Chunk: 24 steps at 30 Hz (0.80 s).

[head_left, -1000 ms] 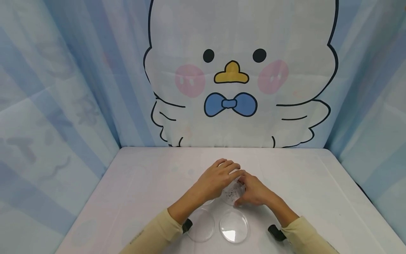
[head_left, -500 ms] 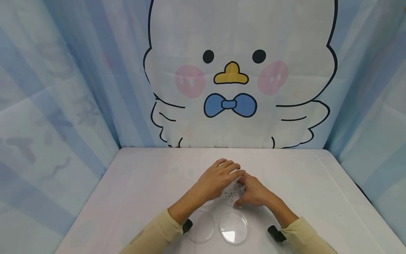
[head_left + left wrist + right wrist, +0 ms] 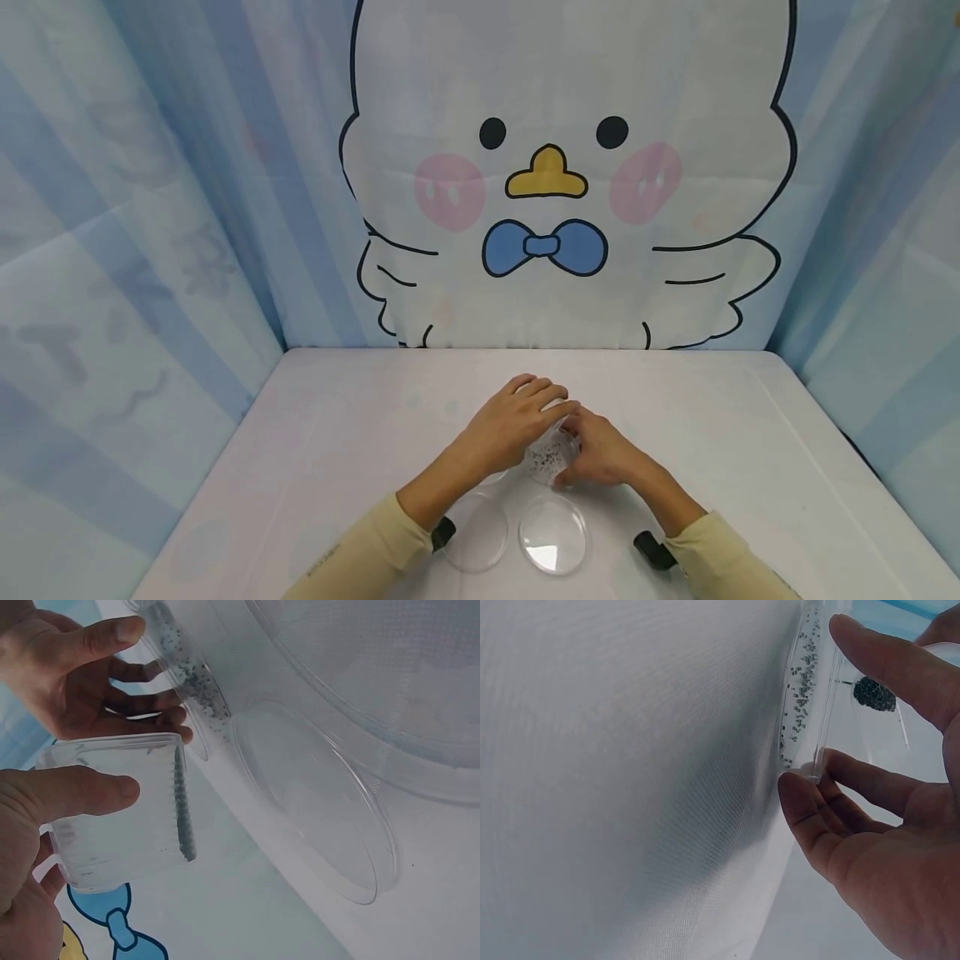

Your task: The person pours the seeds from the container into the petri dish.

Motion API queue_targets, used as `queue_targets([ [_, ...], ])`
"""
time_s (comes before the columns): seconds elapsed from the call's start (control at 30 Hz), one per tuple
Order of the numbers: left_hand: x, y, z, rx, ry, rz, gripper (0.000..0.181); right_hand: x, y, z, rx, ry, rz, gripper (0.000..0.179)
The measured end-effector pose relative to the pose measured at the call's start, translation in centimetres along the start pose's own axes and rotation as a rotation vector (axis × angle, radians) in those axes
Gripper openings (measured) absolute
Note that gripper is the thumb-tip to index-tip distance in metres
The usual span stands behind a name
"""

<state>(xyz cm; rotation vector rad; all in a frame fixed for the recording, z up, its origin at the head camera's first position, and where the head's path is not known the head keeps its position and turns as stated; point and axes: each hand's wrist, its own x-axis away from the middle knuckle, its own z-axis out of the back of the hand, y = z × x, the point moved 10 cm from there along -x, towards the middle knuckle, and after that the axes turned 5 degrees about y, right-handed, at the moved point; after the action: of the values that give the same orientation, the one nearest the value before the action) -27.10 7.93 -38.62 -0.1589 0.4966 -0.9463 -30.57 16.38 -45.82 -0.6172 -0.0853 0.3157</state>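
The clear box [image 3: 142, 832] is gripped by the thumb and fingers of the left hand [image 3: 513, 425] and best tilted gently. The dish [image 3: 825, 727], rim-pinched by the right hand [image 3: 602, 452], is best kept flat.

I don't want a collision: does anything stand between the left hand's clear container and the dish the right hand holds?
Nothing visible stands between the container and dish in the right wrist view. The right hand is close by, but at the dish's edge.

Pale table [image 3: 360, 425], blue-and-white curtains [image 3: 127, 250] on both sides, backdrop [image 3: 555, 308] behind with cartoon bird [image 3: 551, 92]
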Motion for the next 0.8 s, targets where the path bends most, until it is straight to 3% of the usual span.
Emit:
queue_targets([
  [0.33, -0.02, 0.08, 0.2, 0.001, 0.007, 0.001, 0.08, -0.08, 0.42, -0.03, 0.009, -0.003, -0.025, 0.076],
  [0.8, 0.05, 0.03, 0.35, -0.002, 0.016, 0.001, 0.077, -0.15, 0.06, 0.05, -0.007, 0.01, 0.022, 0.075],
])
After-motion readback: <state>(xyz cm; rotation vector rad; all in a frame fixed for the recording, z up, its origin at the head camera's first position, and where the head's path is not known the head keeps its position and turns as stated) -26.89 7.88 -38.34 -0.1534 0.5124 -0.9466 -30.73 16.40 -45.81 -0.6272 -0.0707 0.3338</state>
